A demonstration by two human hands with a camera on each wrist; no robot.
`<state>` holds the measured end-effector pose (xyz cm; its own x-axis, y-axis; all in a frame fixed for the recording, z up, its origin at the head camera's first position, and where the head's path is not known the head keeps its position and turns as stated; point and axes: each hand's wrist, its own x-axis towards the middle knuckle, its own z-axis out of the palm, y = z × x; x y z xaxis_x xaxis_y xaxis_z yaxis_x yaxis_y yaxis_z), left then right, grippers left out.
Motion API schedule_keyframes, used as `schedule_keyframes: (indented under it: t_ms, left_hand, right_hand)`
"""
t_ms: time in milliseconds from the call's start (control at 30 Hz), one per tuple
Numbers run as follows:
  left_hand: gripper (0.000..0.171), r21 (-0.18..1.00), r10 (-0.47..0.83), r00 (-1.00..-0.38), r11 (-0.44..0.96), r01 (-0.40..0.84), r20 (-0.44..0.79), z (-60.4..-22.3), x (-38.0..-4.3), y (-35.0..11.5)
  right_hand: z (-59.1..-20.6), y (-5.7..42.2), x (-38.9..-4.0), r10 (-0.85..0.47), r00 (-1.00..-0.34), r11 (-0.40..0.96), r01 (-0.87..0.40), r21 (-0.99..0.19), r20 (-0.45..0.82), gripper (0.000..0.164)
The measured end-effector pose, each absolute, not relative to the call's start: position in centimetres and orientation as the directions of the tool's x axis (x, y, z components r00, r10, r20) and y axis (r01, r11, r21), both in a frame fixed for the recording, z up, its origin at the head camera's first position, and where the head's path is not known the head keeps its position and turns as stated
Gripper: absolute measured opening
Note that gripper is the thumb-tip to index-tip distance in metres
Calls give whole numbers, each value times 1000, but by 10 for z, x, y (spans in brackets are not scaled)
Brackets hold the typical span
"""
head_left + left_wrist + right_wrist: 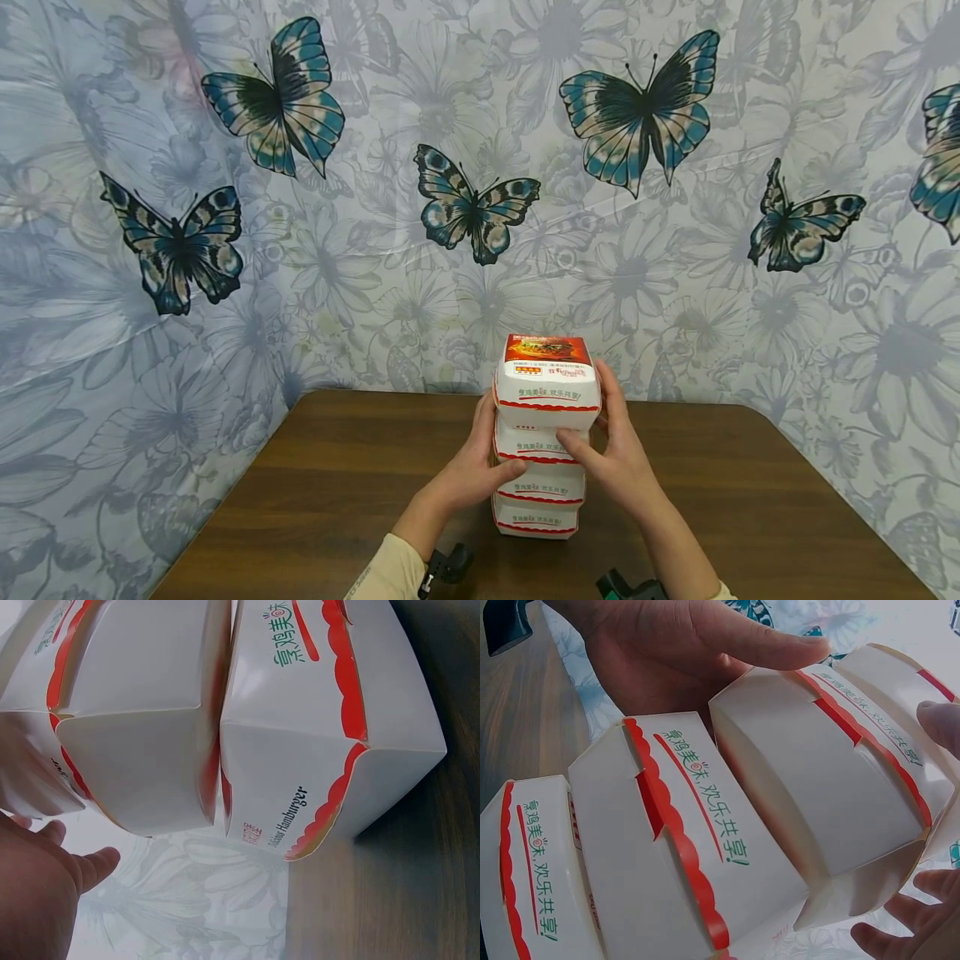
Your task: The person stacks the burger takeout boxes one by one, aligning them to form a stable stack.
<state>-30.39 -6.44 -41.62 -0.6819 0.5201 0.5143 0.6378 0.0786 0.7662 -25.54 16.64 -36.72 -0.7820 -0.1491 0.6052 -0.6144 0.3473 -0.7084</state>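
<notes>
Several white paper hamburger boxes with red scalloped edges and green lettering stand stacked in a slightly uneven column on the table. The top box (550, 375) has a burger picture on its lid. My left hand (468, 458) grips the column from the left, thumb across the front at the middle boxes. On the other side my right hand (618, 454) holds it higher, thumb on the front of the second box (525, 442) from the top. In the right wrist view, fingers (885, 941) of the right hand show beside the boxes; some fingers are hidden behind them.
The brown wooden table (337, 500) spreads around the stack. Behind it hangs a pale floral cloth (420, 333) with printed butterflies. Black devices (448, 567) are worn at both wrists.
</notes>
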Motion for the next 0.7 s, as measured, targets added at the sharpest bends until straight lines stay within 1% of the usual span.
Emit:
schedule_keyframes:
  t_ms: [433,700]
  left_hand:
    - [105,767,524,-679,73,638,515,-415,-304,-65]
    - [107,775,527,-680,62,629,509,-415,-305,-67]
  right_hand:
    - [-367,167,-256,-158,-784,305,-617,-725,600,101]
    - [-365,169,-255,-142,-798,348,-595,-725,586,101]
